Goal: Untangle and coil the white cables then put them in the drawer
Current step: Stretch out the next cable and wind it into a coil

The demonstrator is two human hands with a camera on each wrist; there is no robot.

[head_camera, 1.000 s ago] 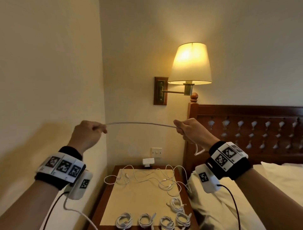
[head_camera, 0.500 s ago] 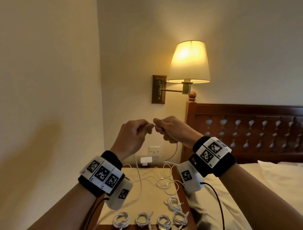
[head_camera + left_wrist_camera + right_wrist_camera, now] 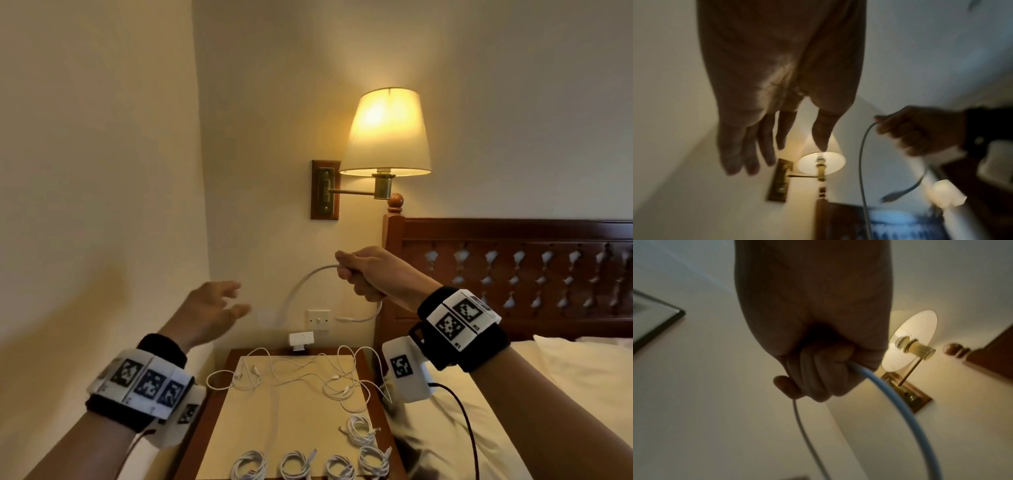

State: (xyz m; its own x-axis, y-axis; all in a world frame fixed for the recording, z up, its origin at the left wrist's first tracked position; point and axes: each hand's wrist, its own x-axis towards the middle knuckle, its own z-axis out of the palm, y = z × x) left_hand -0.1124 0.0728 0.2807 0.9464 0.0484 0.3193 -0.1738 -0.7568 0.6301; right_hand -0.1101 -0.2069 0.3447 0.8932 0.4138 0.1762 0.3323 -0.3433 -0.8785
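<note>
My right hand (image 3: 363,270) is raised in front of the headboard and grips a white cable (image 3: 301,286) (image 3: 862,155) (image 3: 879,389) in its fist. The cable arcs out to the left and hangs down, and its short end with a plug (image 3: 346,319) curls below the fist. My left hand (image 3: 219,305) (image 3: 777,138) hovers lower and to the left with fingers spread, holding nothing. Loose tangled white cables (image 3: 308,377) lie across the back of the nightstand (image 3: 202,428). Several coiled cables (image 3: 298,464) sit in a row at its front edge. No drawer shows.
A lit wall lamp (image 3: 385,132) on a brass arm hangs above the nightstand. A wall switch (image 3: 318,319) and a white plug adapter (image 3: 301,340) sit low on the wall. The wooden headboard (image 3: 513,274) and bed (image 3: 565,377) fill the right; a wall stands close at left.
The hands met at the cable, then my left hand let go and dropped away to the left, open. My right hand keeps the cable, which now hangs in a loop.
</note>
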